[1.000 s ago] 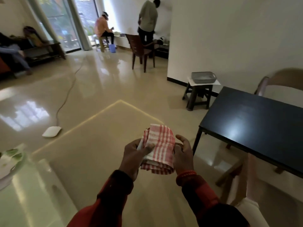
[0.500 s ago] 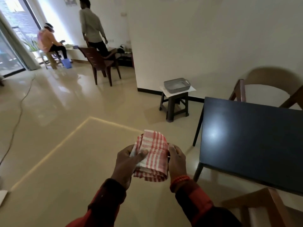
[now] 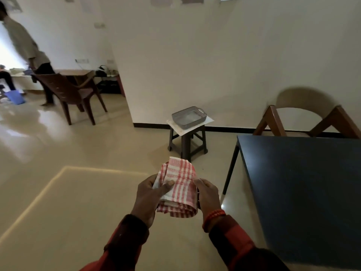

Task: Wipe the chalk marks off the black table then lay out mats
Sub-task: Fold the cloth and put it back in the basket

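Note:
I hold a folded red-and-white checked cloth (image 3: 179, 187) in front of me with both hands. My left hand (image 3: 150, 196) grips its left side, thumb on top. My right hand (image 3: 208, 194) holds its right edge. The black table (image 3: 304, 192) stands to my right, its near corner just right of my right hand. I see no chalk marks on its dark top from here.
A dark stool (image 3: 188, 141) with a grey basket (image 3: 189, 117) stands by the wall ahead. A wooden chair (image 3: 306, 118) sits behind the table. A brown chair (image 3: 72, 92) and a standing person (image 3: 25, 47) are at far left. Glossy floor lies between.
My view has swung to the right, so the table now fills more of the right side. The cloth stays held in both hands as before.

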